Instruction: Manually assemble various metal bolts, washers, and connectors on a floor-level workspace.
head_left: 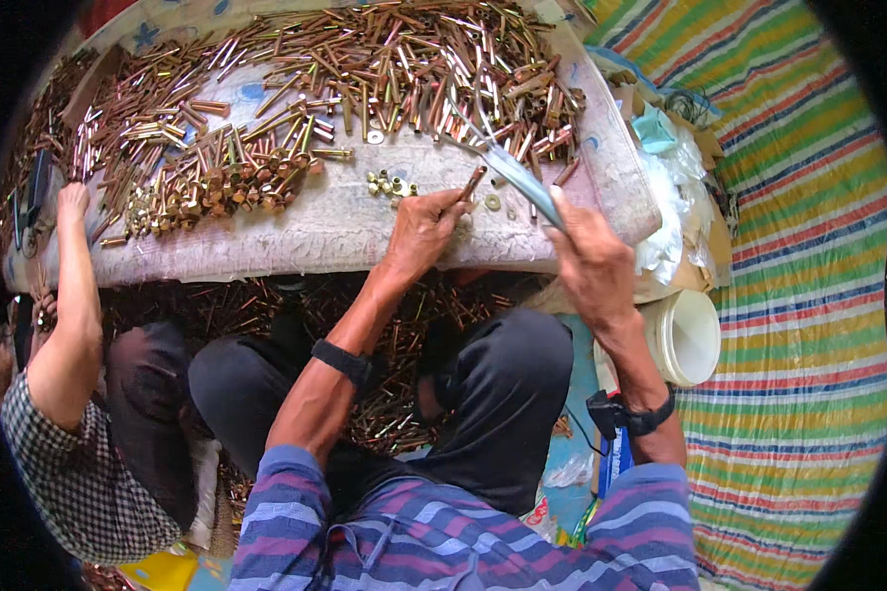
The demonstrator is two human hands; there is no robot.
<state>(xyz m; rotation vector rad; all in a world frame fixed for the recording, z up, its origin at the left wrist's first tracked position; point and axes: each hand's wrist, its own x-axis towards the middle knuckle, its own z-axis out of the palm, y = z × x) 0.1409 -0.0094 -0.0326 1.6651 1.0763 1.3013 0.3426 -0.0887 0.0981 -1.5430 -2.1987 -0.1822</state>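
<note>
My left hand point(422, 234) is closed, with a short, dark copper-coloured metal rod point(473, 183) pinched between thumb and fingers, its end pointing up and away. My right hand point(595, 258) wraps round a long blue-grey tool point(522, 179) whose thin metal prongs spread apart at the far end, above the table and beyond the rod; its exact kind is unclear. Between the hands lies a flat washer point(492, 202). Just left of my left hand sits a small cluster of brass-coloured nuts point(389, 185). Beyond both hands is a big heap of loose metal rods point(404, 69).
Bolts with hex heads point(237, 182) are piled left of centre on the padded tabletop point(306, 236). A co-worker's hand point(73, 202) reaches into the rods at far left. To my right stand a white bucket point(690, 338) and plastic bags point(665, 212). More rods lie underneath the table.
</note>
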